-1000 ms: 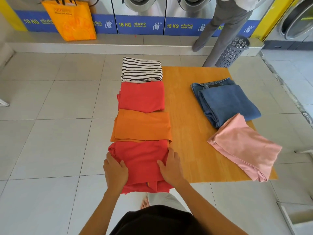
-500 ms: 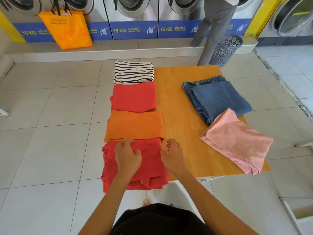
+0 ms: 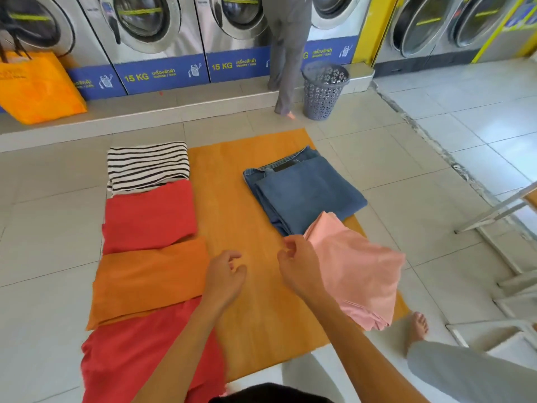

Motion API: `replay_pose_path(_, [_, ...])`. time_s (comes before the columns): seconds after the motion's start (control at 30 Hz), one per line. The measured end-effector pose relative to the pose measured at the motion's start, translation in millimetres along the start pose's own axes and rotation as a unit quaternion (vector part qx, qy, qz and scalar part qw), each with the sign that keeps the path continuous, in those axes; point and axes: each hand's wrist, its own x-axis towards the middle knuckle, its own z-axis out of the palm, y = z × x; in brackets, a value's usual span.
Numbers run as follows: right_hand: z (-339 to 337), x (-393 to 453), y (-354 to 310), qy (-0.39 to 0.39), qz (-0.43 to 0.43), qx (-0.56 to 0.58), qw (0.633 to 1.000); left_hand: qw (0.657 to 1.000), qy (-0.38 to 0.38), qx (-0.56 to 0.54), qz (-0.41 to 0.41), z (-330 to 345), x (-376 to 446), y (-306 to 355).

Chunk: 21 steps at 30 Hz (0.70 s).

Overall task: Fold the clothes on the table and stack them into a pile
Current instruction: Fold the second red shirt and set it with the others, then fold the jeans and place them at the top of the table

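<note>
A wooden table (image 3: 250, 205) carries folded clothes. Down its left side lie a striped top (image 3: 146, 165), a red piece (image 3: 149, 215), an orange piece (image 3: 148, 279) and a red garment (image 3: 130, 362) nearest me. On the right lie folded blue jeans (image 3: 305, 193) and a pink garment (image 3: 357, 269). My left hand (image 3: 225, 276) hovers over the bare wood beside the orange piece, fingers loosely curled, holding nothing. My right hand (image 3: 299, 264) hangs at the pink garment's left edge, fingers curled and empty.
Washing machines (image 3: 145, 30) line the back wall on a raised step. An orange bag (image 3: 35, 85) stands at the left. A person (image 3: 287, 53) stands by a grey laundry basket (image 3: 324, 90). A bare foot (image 3: 417, 330) and white frame (image 3: 494, 213) sit at the right.
Both hands left the near red garment and moved right and up over the table's middle. The view shifted forward and right.
</note>
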Motion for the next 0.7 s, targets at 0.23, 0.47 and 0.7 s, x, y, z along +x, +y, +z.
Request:
replay_pose_path(0.23, [-78.9,99.5,25.3,0.038,0.019,0.008,0.999,0.998,-0.028,-0.005,-0.053,53.8,75.9,66.4])
replay_pose_path(0.47, [-116.5,206.0,39.6,0.073,0.029,-0.086,0.993,0.988,-0.024,-0.038,-0.146,85.3,132.7,94.4])
replay_pose_path(0.7, [-116.6,276.0,57.7,-0.078,0.069,-0.225,0.969,0.967,0.064,-0.095,-0.229,114.5,155.9,94.7])
